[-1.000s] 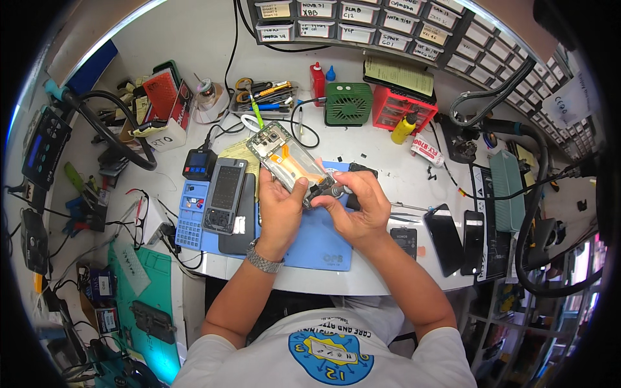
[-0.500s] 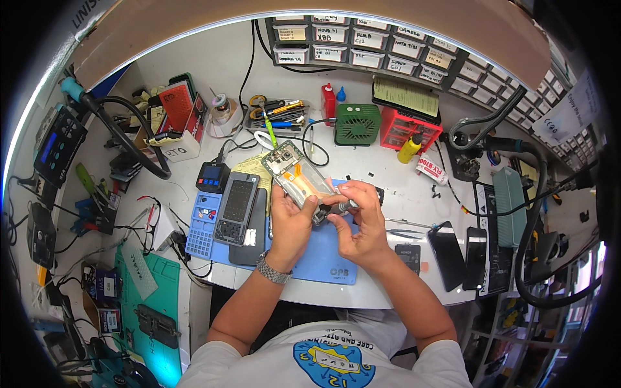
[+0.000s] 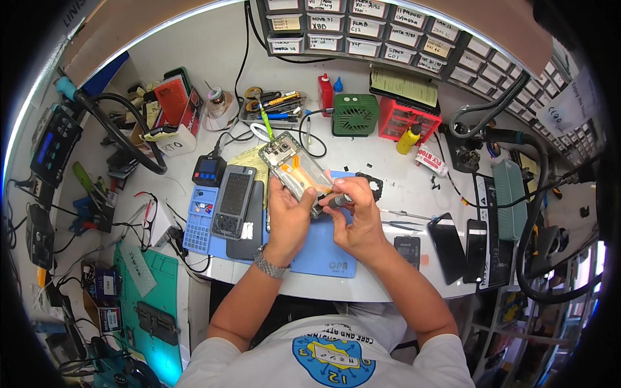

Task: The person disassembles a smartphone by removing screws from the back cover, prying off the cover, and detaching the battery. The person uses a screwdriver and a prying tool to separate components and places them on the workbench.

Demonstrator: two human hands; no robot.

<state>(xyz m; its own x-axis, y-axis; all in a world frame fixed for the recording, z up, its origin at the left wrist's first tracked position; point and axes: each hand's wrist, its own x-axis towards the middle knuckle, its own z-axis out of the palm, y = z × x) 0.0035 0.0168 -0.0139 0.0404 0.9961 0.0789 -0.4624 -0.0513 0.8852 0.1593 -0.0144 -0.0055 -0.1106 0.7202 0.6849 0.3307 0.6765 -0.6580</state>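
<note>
An opened phone [image 3: 304, 173], its inner board and orange flex cable showing, is tilted in my left hand [image 3: 289, 213]. My left fingers wrap its side, with the thumb near its lower end. My right hand [image 3: 357, 223] pinches a short grey cylindrical tool [image 3: 339, 200], which looks like a screwdriver. The tool lies across the phone's lower end; its tip is hidden by my fingers. Beneath both hands is a blue work mat [image 3: 323, 249]. Left of the phone, a dark phone-shaped frame [image 3: 234, 202] rests on the mat.
Two dark phones [image 3: 446, 247] and tweezers [image 3: 404, 225] lie to the right. A green fan [image 3: 354, 116], red drawer box [image 3: 404, 123] and tool tray [image 3: 275, 108] stand at the back. Hoses [image 3: 119, 132] arch on the left; a black battery [image 3: 407, 251] lies near the front edge.
My right hand has closed further around the grey tool, its fingers more curled over the phone's lower end. The phone stays in my left hand. The whole view has shifted slightly.
</note>
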